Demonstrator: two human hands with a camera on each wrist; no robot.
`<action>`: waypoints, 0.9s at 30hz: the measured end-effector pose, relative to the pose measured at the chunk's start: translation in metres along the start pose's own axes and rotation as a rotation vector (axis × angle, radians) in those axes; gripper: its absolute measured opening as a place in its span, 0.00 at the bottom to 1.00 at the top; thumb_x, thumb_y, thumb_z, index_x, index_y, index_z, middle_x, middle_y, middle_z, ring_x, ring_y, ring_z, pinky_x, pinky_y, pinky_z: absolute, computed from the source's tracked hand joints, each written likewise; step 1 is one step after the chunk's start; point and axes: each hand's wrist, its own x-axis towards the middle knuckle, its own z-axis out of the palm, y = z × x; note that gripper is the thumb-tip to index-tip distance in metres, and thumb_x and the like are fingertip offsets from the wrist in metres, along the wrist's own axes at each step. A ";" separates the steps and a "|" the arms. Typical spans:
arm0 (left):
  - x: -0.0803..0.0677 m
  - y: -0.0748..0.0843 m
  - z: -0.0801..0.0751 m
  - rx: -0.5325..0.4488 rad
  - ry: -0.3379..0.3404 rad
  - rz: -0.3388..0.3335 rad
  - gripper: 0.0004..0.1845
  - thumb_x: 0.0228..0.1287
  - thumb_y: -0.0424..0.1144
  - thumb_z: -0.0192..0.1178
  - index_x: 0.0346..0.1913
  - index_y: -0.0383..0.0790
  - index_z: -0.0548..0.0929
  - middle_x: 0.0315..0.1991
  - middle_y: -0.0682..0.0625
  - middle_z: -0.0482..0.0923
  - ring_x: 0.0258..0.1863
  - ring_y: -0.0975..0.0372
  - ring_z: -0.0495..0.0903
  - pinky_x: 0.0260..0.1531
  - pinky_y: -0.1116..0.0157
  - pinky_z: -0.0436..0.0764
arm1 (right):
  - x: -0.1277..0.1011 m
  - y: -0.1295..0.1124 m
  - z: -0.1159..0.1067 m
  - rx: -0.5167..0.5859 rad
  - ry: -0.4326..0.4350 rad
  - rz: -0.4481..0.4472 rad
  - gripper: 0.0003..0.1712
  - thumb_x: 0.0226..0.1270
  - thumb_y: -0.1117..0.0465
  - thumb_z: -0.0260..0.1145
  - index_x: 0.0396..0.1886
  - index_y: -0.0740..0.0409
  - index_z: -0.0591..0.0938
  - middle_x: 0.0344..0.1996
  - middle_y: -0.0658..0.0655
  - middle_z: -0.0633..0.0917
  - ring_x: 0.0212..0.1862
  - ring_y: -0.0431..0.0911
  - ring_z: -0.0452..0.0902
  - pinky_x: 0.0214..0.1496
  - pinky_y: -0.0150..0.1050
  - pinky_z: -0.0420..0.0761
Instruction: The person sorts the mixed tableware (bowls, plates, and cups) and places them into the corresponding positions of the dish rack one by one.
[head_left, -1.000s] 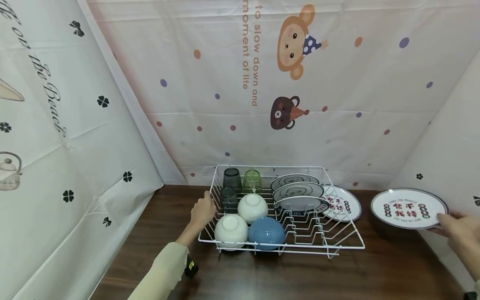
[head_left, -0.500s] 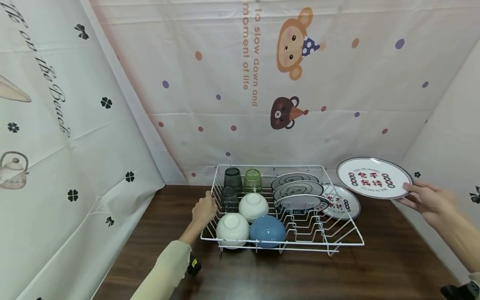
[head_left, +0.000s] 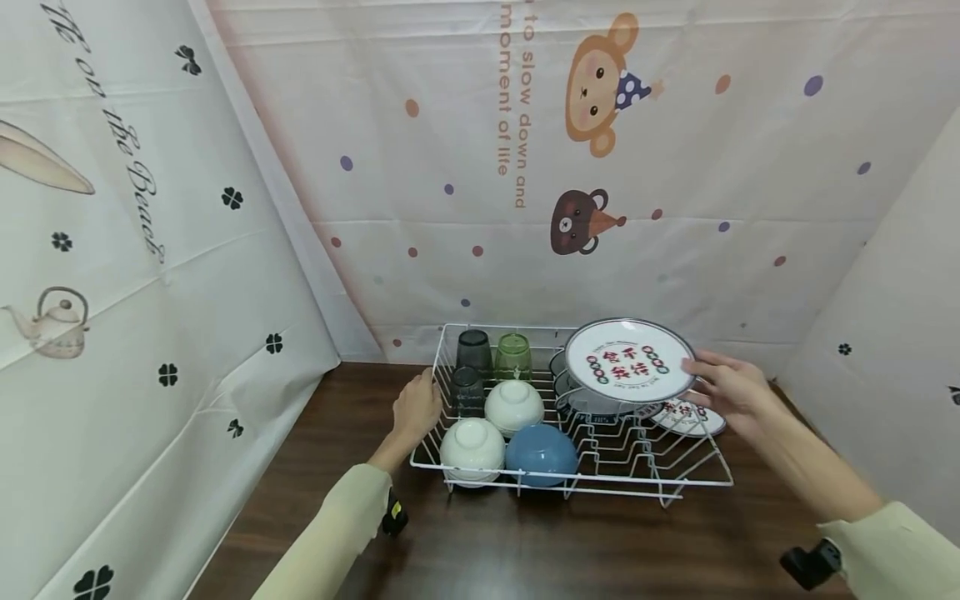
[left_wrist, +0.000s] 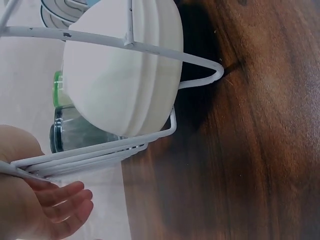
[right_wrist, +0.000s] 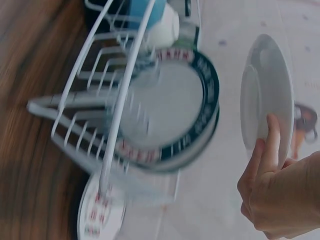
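Observation:
My right hand (head_left: 723,387) pinches the rim of a white plate (head_left: 630,361) with red characters, thumb on top and fingers beneath. The plate is tilted in the air over the back right of a white wire dish rack (left_wrist: 100,41). In the right wrist view the plate's underside faces the camera. My left hand (head_left: 417,410) grips the rack's left rim; the left wrist view shows its fingers (left_wrist: 65,205) curled below the wire. Several plates stand in the rack's slots, the front one (right_wrist: 170,105) having a dark patterned rim. The held plate partly covers them.
Upside-down bowls, two white (head_left: 472,450) and one blue (head_left: 542,454), sit at the rack's left. Behind them stand a green glass (head_left: 513,357) and two dark glasses (head_left: 474,352). Another plate (head_left: 693,418) lies behind the rack's right side. Printed cloth (head_left: 450,275) encloses the table.
My right hand has carried the plate leftward and up, from beyond the rack's right side to above the standing plates. My left hand has kept its grip on the rack's left rim.

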 end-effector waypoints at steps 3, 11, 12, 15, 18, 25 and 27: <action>0.003 0.002 -0.005 0.023 0.000 0.025 0.15 0.72 0.33 0.56 0.56 0.29 0.81 0.42 0.34 0.86 0.42 0.41 0.85 0.34 0.43 0.84 | 0.006 0.004 0.024 -0.059 -0.010 0.022 0.52 0.75 0.64 0.63 0.83 0.62 0.39 0.39 0.42 0.82 0.38 0.33 0.84 0.47 0.32 0.87; 0.013 0.040 -0.043 -0.067 0.072 0.234 0.16 0.73 0.34 0.57 0.58 0.33 0.84 0.49 0.36 0.86 0.48 0.44 0.82 0.46 0.46 0.82 | 0.007 0.019 0.057 -0.126 -0.067 0.045 0.50 0.76 0.63 0.62 0.83 0.64 0.41 0.41 0.45 0.80 0.39 0.34 0.84 0.46 0.30 0.86; 0.013 0.047 -0.048 -0.159 -0.003 0.246 0.17 0.76 0.36 0.55 0.61 0.33 0.82 0.49 0.35 0.86 0.46 0.46 0.84 0.46 0.48 0.83 | 0.006 0.021 0.059 -0.126 -0.078 0.050 0.50 0.76 0.63 0.62 0.83 0.64 0.40 0.39 0.44 0.81 0.39 0.34 0.84 0.46 0.30 0.86; 0.011 0.070 -0.062 -0.497 -0.354 0.186 0.23 0.81 0.44 0.48 0.69 0.32 0.75 0.50 0.34 0.85 0.37 0.53 0.87 0.39 0.57 0.86 | 0.004 0.028 0.065 -0.117 -0.095 0.061 0.50 0.76 0.62 0.62 0.83 0.63 0.40 0.38 0.42 0.82 0.39 0.32 0.84 0.46 0.31 0.87; 0.006 0.085 -0.069 -0.755 -0.650 0.027 0.26 0.83 0.45 0.46 0.71 0.31 0.71 0.47 0.33 0.85 0.32 0.56 0.88 0.34 0.62 0.88 | 0.002 0.034 0.070 -0.118 -0.094 0.073 0.50 0.75 0.62 0.63 0.83 0.63 0.41 0.39 0.43 0.82 0.39 0.32 0.84 0.47 0.33 0.87; 0.000 0.102 -0.070 -0.874 -0.776 -0.072 0.22 0.76 0.34 0.56 0.67 0.26 0.72 0.39 0.42 0.85 0.26 0.65 0.85 0.34 0.64 0.88 | -0.005 0.041 0.069 -0.164 -0.101 0.079 0.50 0.76 0.60 0.64 0.83 0.61 0.43 0.43 0.44 0.81 0.40 0.32 0.84 0.47 0.34 0.87; 0.000 0.105 -0.069 -0.896 -0.794 -0.113 0.27 0.73 0.32 0.58 0.71 0.26 0.68 0.40 0.42 0.84 0.26 0.65 0.85 0.36 0.64 0.88 | -0.007 0.043 0.067 -0.169 -0.102 0.073 0.50 0.76 0.59 0.64 0.83 0.61 0.43 0.44 0.44 0.80 0.41 0.32 0.84 0.48 0.35 0.87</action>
